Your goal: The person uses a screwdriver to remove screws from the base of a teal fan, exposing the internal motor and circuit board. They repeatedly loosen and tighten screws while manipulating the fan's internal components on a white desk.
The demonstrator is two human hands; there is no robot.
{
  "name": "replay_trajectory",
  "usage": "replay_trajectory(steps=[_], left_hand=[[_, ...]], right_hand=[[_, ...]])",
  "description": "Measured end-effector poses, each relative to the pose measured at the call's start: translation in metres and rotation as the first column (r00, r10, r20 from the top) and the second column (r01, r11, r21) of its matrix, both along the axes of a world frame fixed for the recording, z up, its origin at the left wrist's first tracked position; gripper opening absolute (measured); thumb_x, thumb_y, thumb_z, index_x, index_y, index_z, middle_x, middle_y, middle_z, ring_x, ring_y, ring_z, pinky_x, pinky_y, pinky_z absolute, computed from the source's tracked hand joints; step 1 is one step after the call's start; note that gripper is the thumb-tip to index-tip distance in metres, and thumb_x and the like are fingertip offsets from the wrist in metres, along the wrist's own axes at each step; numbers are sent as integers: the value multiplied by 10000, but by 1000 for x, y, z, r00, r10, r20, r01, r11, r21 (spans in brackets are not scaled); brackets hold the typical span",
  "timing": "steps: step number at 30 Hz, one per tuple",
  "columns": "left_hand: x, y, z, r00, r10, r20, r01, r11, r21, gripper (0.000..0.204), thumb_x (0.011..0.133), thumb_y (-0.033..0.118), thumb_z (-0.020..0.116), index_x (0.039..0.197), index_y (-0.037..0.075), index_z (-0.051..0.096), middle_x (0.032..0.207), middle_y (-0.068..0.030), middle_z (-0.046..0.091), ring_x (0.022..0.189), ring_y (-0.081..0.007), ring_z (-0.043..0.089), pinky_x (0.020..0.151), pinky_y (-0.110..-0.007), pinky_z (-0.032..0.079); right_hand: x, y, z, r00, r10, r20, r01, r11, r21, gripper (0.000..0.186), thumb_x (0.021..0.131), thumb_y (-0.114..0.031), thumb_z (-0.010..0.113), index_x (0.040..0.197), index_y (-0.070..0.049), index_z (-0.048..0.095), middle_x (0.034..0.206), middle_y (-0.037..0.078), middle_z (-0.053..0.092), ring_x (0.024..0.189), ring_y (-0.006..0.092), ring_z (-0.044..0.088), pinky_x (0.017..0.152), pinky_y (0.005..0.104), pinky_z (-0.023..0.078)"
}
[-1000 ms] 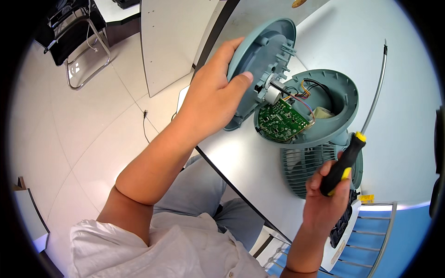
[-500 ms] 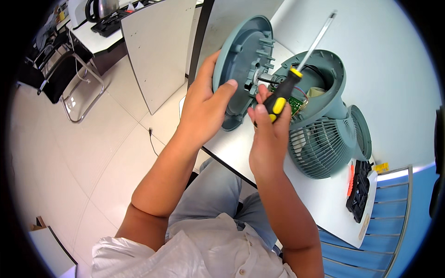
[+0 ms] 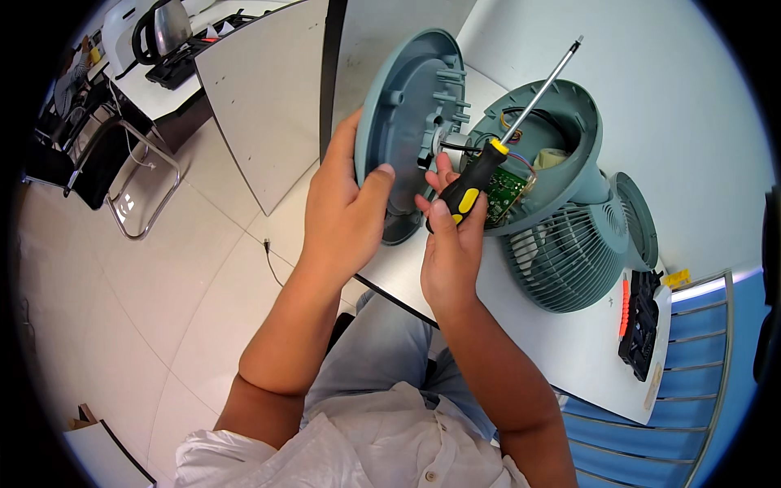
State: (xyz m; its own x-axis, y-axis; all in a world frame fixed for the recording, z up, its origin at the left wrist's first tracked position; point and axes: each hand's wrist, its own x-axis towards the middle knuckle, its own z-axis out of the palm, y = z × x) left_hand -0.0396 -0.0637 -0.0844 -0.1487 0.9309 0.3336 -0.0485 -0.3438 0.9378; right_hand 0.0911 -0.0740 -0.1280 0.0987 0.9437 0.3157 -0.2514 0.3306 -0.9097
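Observation:
My left hand point(image 3: 346, 203) grips the rim of a round grey-green base cover point(image 3: 411, 106), held tilted up on edge with its ribbed inside facing right. A black and yellow screwdriver point(image 3: 468, 191) lies in my right hand point(image 3: 451, 252), its shaft slanting up and away to the right. Several of that hand's fingertips are close to the cover's inner side. Wires run from the cover into the open grey-green fan base point(image 3: 590, 122), where a green circuit board point(image 3: 506, 195) shows. The fan's grille head point(image 3: 565, 260) rests on the table, joined to the base.
On the white table point(image 3: 537, 350), a black tool case point(image 3: 640, 325) and an orange-red tool point(image 3: 625, 309) lie at the right. A metal rail point(image 3: 716, 358) stands beyond the table edge. Left are a white panel point(image 3: 264, 106), a chair point(image 3: 106, 171) and a kettle point(image 3: 171, 32).
Both hands, the cover and the screwdriver have shifted slightly left in view. More of the circuit board shows now. The left hand still grips the cover.

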Motion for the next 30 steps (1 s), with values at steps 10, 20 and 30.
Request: replay_trajectory(steps=[10, 20, 30], left_hand=[[-3, 1, 1, 1000, 15, -4, -15, 999, -44, 568, 877, -8, 491, 1442, -14, 434, 1279, -125, 578, 1157, -175, 575, 997, -310, 453], [-5, 1, -5, 997, 44, 60, -41, 998, -46, 604, 888, 21, 533, 1476, -16, 397, 1333, -134, 558, 1211, -203, 556, 1049, -328, 417], [5, 8, 8, 901, 350, -256, -261, 909, 326, 659, 873, 58, 641, 1488, 39, 405, 1484, -181, 444, 1345, -298, 469, 1096, -383, 381]], right_hand=[[1, 0, -7, 997, 60, 47, -64, 994, 85, 569, 977, -150, 540, 1474, -29, 291, 1609, 128, 317, 1410, 233, 358, 1131, 423, 334], [6, 0, -5, 992, 129, 7, -129, 989, 76, 582, 974, -116, 542, 1484, -27, 276, 1607, 135, 313, 1398, 208, 365, 1120, 371, 331], [18, -19, 14, 980, 200, 18, -200, 980, -12, 602, 971, -94, 519, 1496, -17, 235, 1617, 182, 280, 1406, 264, 388, 1095, 408, 388]])
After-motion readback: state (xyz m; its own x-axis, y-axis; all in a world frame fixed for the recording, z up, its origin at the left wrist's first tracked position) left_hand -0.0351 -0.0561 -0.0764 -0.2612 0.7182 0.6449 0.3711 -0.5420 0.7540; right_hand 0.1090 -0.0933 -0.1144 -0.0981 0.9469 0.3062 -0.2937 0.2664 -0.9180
